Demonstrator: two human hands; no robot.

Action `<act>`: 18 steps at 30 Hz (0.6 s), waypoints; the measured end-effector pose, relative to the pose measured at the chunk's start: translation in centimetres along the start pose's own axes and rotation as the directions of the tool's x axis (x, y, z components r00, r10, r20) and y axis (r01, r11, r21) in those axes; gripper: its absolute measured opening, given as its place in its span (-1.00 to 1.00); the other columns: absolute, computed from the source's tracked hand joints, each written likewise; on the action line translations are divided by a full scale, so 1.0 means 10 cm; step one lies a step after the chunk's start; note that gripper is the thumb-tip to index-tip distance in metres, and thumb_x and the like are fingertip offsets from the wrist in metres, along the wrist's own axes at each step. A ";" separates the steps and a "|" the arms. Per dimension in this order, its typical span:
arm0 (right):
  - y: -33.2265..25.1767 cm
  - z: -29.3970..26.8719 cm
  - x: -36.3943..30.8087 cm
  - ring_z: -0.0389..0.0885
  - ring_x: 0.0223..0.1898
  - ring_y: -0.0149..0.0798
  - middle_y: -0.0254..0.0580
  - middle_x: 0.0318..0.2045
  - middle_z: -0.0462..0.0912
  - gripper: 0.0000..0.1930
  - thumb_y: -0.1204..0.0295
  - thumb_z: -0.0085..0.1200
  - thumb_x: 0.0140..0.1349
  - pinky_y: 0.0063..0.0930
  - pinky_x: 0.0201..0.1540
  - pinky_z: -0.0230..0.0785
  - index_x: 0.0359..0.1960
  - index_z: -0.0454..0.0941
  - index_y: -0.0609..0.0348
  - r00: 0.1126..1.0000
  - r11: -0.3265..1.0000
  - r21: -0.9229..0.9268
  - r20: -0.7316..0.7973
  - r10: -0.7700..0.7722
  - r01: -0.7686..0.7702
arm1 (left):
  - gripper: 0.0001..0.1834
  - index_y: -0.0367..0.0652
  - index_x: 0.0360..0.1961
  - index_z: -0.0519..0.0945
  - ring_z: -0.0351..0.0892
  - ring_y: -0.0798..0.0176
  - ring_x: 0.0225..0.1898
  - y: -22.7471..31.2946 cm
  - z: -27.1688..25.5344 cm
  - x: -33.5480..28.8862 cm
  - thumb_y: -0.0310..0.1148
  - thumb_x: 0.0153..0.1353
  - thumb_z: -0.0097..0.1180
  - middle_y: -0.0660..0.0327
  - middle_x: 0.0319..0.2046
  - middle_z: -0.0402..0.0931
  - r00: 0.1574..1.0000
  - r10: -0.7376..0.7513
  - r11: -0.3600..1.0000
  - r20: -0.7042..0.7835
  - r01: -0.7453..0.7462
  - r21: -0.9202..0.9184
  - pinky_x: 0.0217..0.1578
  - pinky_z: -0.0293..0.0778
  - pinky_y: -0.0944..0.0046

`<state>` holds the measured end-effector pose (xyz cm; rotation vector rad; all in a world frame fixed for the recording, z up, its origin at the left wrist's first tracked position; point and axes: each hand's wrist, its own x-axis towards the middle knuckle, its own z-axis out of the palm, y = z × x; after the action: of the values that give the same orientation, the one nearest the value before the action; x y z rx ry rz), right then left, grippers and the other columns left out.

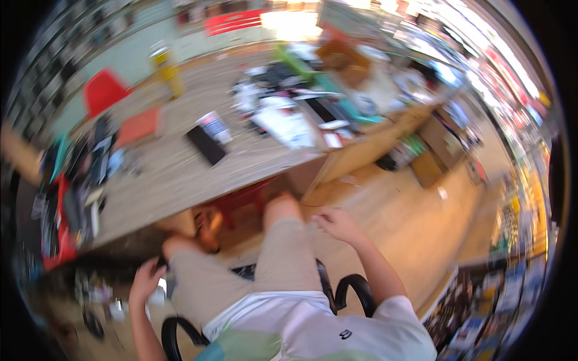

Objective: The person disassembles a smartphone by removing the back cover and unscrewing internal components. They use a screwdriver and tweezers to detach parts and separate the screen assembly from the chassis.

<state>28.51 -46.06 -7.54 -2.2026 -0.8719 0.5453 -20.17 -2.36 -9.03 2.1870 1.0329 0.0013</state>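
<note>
right now, both hands are off the table (171, 175), so a bump is the main worry. the right hand (338, 225) is up in the air beside the right knee (282, 207), with its fingers loosely bent and no thing to be seen in it. the left hand (146, 280) is low, beside the left thigh, with its fingers part bent too. a dark bit shows by its fingertips, but it is too blurry to tell if the hand has hold of it. the closest loose thing on the table in front is a flat black slab like a phone (206, 145), which lies near the front edge and just beside a small white and blue packet (215, 127). if a knee knocks the table, or a sleeve sweeps over it, the slab could slide off and crack on the floor. the messy pile (283, 120) is loose too, so pulling at one bit could make others tip over. the left hand could also bump the things crowded in the red tray (63, 222) if it comes up fast. the black chair arm (355, 280) is near the right elbow, and the elbow could bang it if the chair turns.
</note>
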 end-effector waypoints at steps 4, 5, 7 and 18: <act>-0.97 0.03 0.03 0.65 -0.46 -0.44 -0.25 -0.44 0.78 -0.80 0.33 0.38 0.51 -0.45 -0.35 0.50 -0.16 0.80 0.26 0.984 0.963 0.250 0.118 -0.136 0.103 | -0.45 -0.35 0.22 0.74 0.85 -0.04 -0.05 0.66 -0.18 0.00 -0.09 0.45 0.45 -0.12 -0.04 0.81 0.991 0.133 0.988 0.030 -0.131 -0.082 0.01 0.71 0.06; -1.15 0.05 0.08 0.61 -0.47 -0.51 -0.29 -0.44 0.77 -0.83 0.37 0.41 0.50 -0.51 -0.37 0.46 -0.17 0.79 0.26 0.973 0.945 0.294 0.133 -0.190 0.144 | -0.50 -0.34 0.19 0.75 0.84 0.00 -0.08 0.80 -0.19 -0.02 -0.13 0.45 0.45 -0.10 -0.06 0.81 0.988 0.153 0.979 0.011 -0.150 -0.139 -0.03 0.71 0.09; -1.44 0.16 0.28 0.55 -0.47 -0.54 -0.33 -0.43 0.75 -0.84 0.40 0.41 0.50 -0.54 -0.37 0.43 -0.17 0.78 0.27 0.945 0.918 0.274 0.075 -0.318 0.287 | -0.59 -0.32 0.16 0.78 0.85 0.10 -0.09 1.17 -0.26 0.00 -0.22 0.47 0.44 -0.02 -0.07 0.82 0.979 0.205 0.961 0.011 -0.199 -0.194 -0.03 0.71 0.15; -2.29 1.08 1.64 0.59 0.26 0.20 0.13 0.16 0.67 -0.27 0.00 0.59 0.23 0.03 0.29 0.46 0.23 0.65 0.31 0.735 0.819 -0.351 -0.370 -0.567 0.455 | -0.80 -0.28 0.02 0.82 0.77 0.20 -0.11 2.12 -0.31 1.00 -0.42 0.47 0.37 0.12 -0.14 0.79 0.758 0.461 0.760 -0.462 -0.606 -0.235 -0.04 0.63 0.23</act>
<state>23.61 -17.22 -0.02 -2.0202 -1.2607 -0.3678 0.02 -2.84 3.18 2.0823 0.4770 0.8596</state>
